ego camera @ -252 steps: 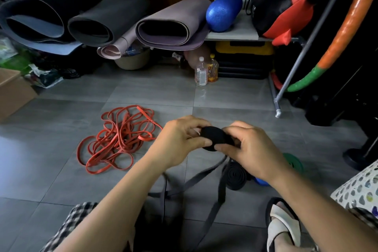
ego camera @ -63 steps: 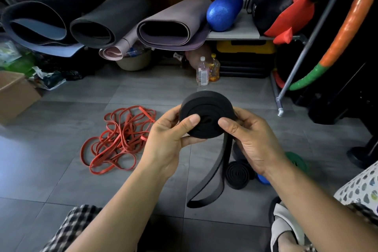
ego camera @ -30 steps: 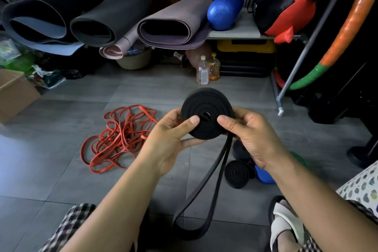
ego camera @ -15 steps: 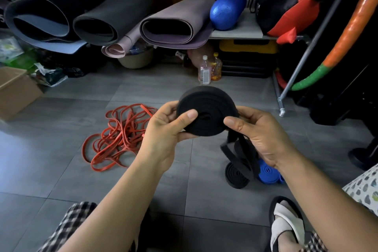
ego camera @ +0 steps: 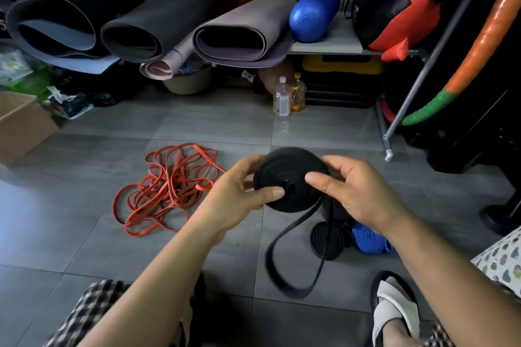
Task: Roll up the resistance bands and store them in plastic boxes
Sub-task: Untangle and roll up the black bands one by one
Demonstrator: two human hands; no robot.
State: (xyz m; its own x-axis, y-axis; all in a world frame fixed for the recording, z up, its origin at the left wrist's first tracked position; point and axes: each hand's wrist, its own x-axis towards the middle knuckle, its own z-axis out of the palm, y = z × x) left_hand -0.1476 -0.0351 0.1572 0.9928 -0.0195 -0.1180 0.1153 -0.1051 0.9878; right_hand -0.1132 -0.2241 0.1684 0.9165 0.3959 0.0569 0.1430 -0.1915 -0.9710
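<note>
Between the two hands, held in the air above the grey tiled floor [ego camera: 84,220], the black resistance band [ego camera: 290,177] is wound into a thick flat coil with its spiral face turned toward the camera. Half a second ago its loose tail [ego camera: 282,276] was bunched in the right palm; now it has dropped free and hangs from the coil's lower right edge as a long, motion-blurred loop that ends just above the floor. Compared with eight seconds back, the coil is far wider. The left hand [ego camera: 236,194] grips the coil's left side, thumb flat across the face and pointing at the centre, its fingers [ego camera: 248,162] curled behind the upper rim. The right hand [ego camera: 358,194] mirrors it on the right side, thumb laid over the face and its fingers [ego camera: 335,162] wrapped behind the top edge, so both hands pinch the coil between thumb and fingers. Both forearms reach forward from the bottom of the view. Below the right wrist, a rolled black band [ego camera: 327,239] stands on the floor, with a rolled blue band [ego camera: 369,239] just beside it. To the left lies a tangle of red bands [ego camera: 166,189]. Farther back are rolled yoga mats [ego camera: 239,34], a blue foam roller [ego camera: 313,14] and two bottles [ego camera: 282,98].
</note>
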